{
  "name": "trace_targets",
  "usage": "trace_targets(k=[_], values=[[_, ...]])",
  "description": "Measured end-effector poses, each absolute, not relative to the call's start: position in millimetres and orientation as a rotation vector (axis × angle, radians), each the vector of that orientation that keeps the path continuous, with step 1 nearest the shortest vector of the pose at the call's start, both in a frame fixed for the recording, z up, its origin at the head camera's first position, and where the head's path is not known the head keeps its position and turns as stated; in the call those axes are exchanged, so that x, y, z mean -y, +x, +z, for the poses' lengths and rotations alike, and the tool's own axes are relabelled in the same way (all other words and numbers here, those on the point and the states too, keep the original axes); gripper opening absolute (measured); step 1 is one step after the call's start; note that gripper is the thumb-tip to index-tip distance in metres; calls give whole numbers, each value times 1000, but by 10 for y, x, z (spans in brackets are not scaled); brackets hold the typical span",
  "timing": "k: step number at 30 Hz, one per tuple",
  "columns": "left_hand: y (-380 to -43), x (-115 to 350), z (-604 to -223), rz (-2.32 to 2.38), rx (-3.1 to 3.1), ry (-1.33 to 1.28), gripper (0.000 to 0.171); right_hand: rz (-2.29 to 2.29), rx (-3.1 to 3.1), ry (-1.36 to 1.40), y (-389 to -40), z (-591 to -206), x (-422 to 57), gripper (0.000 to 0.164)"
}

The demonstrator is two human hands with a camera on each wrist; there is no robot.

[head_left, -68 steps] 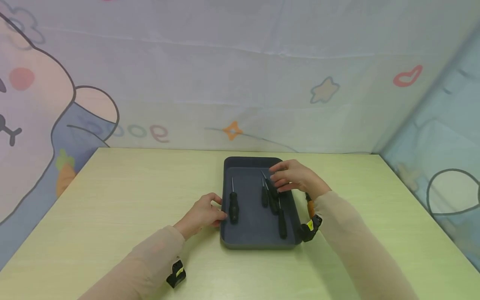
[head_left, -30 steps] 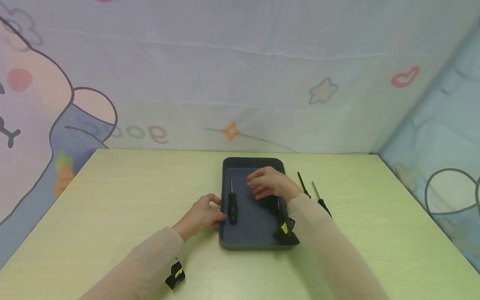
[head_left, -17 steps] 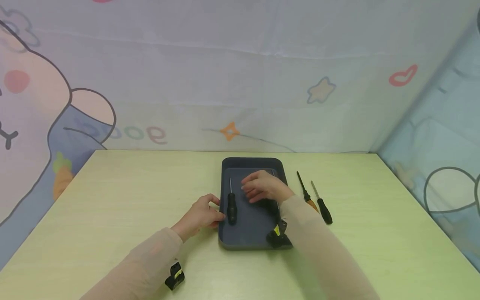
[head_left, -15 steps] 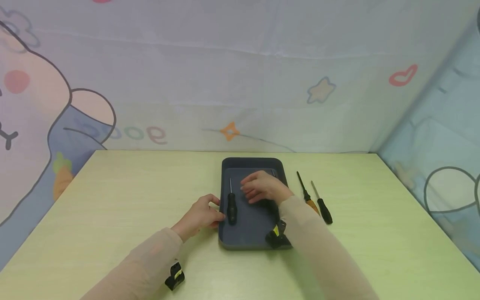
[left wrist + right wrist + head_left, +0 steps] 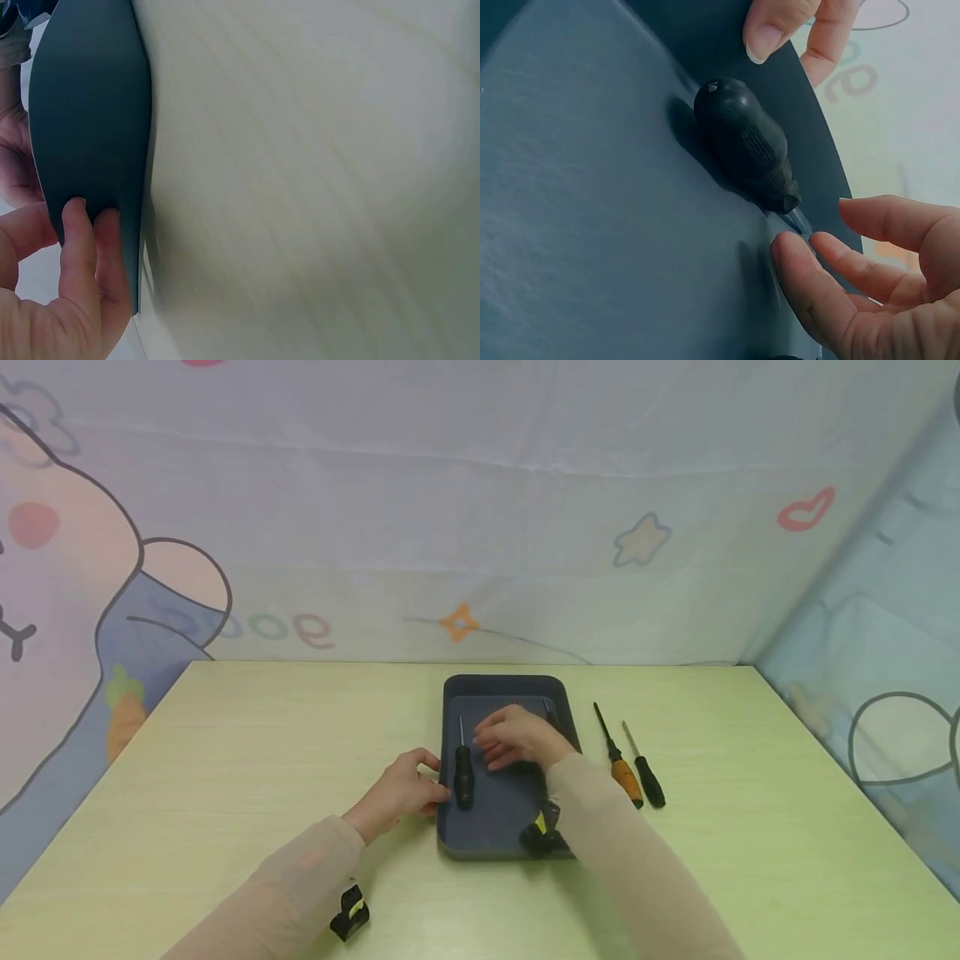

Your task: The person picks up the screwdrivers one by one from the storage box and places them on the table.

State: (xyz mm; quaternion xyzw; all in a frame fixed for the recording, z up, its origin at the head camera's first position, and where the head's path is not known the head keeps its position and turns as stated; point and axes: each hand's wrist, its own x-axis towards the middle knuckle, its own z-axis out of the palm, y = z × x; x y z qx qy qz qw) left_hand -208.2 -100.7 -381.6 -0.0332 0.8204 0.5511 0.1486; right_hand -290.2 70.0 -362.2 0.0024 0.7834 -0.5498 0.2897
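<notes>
A dark grey tray [image 5: 480,850] sits on the table, with a black-handled screwdriver [image 5: 464,781] lying along its left side. My left hand [image 5: 399,789] holds the tray's left wall, thumb over the rim and fingers on the outer side [image 5: 82,277]. Above the tray's middle, my right hand [image 5: 517,739] holds nothing; its thumb and fingers are apart. In the right wrist view those fingers [image 5: 810,292] are near the shaft end of the black screwdriver [image 5: 750,146]. More dark screwdrivers on the tray's right side are mostly hidden by my right hand and wrist.
On the table right of the tray lie an orange-handled screwdriver [image 5: 626,777] and a black-handled screwdriver [image 5: 649,783], side by side. A printed cloth [image 5: 375,527] hangs behind the table. Each wrist wears a black camera mount [image 5: 350,912].
My right hand has moved left across the tray, from its right edge towards the left screwdriver. The two screwdrivers on the table came out from behind my arm. My left hand stays put.
</notes>
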Motion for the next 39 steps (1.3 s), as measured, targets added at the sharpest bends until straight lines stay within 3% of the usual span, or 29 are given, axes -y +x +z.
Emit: trace_targets(k=[39], values=[[-2078,996,-3796,1578,-2348,-88,27,-1428,-1964,30,-2901,-3684,-479,34]])
